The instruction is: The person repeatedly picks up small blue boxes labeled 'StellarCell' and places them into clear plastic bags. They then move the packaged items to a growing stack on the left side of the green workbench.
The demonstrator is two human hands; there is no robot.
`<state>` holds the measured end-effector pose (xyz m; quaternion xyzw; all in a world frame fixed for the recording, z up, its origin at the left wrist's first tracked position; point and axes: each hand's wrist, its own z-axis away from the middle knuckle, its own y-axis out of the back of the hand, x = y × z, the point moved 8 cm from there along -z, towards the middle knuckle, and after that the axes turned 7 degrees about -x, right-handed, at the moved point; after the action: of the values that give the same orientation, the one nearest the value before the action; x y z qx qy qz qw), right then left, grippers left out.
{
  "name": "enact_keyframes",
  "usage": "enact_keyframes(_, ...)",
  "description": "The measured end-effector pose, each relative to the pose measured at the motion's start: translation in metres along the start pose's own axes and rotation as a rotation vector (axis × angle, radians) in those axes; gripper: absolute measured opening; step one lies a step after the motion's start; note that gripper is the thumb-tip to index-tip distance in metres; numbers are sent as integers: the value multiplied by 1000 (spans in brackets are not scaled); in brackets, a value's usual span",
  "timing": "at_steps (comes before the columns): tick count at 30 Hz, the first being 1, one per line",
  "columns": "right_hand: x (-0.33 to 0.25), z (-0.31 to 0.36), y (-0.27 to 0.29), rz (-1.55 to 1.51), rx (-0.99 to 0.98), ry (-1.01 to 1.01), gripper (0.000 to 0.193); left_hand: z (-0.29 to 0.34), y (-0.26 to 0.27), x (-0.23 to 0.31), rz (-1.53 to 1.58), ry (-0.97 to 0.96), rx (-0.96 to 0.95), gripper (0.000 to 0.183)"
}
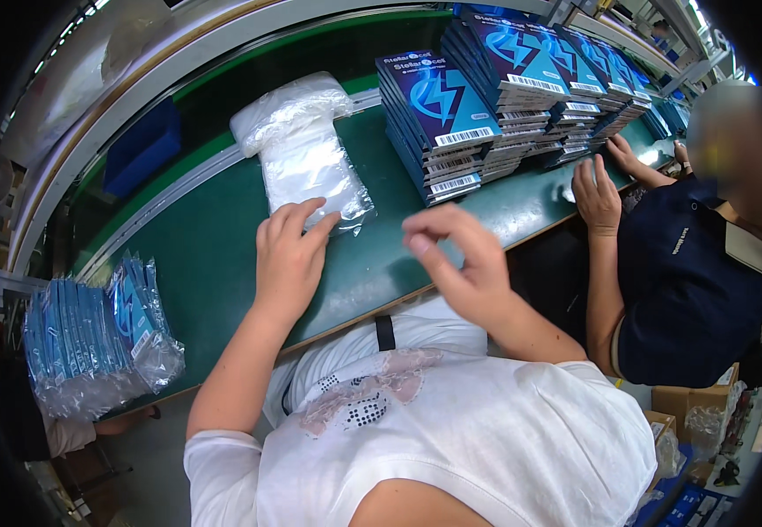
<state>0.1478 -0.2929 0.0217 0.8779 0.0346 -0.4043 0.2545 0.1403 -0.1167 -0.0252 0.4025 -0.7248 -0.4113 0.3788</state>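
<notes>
A stack of clear plastic bags [306, 171] lies on the green worktable, with a bunched, folded part at its far end. My left hand [293, 250] rests at the near end of these bags, thumb and fingers apart, fingertips touching the film. To the right of the bags, my right hand [470, 268] hovers over the table's front edge. Its fingers curl toward the thumb in a pinch, and nothing shows between them. Just beyond that hand stands a tall stack of flat blue boxes [451, 110] with a lightning-bolt picture.
More stacked blue boxes [530, 61] run along the table to the right. Bagged blue boxes [86, 338] stand in a row at the left end. A blue bin [142, 149] sits behind the table's rail. At the right a co-worker [693, 272] has both hands near the table edge.
</notes>
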Motion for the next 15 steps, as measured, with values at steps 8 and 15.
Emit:
enact_keyframes(8,-37,-104,30,642,186,252,38,-14,5,-4,2,1,25,24)
enact_keyframes(15,51,-125,12,1315,75,-99,53,-4,18,-6,-45,18,52,15)
